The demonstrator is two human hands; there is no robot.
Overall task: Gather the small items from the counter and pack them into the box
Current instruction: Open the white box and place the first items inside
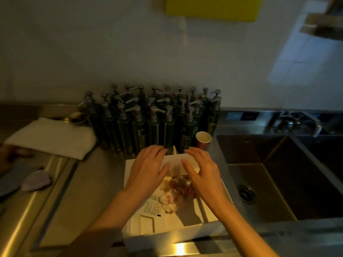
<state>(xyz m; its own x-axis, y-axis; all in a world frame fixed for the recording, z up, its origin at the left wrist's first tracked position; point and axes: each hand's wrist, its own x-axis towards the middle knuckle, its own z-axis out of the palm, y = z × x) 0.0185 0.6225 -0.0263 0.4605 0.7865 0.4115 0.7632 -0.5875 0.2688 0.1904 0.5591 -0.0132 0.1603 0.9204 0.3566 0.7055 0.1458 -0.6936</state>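
A white cardboard box [185, 234] lies open on the steel counter right in front of me. Inside it sits a heap of small items [176, 191], brownish and pale, some with dotted wrapping, on printed paper. My left hand [148, 169] and my right hand [202, 169] both rest flat on the box's far white flap [176, 160], fingers spread, thumbs toward each other. The flap leans over the far part of the box. Neither hand closes around any item.
Several dark pump bottles [152, 123] stand packed against the wall behind the box, a small paper cup [203, 139] beside them. A folded white cloth [52, 138] lies at left, a lilac object [36, 180] nearer. A steel sink [278, 173] with a tap [300, 123] is at right.
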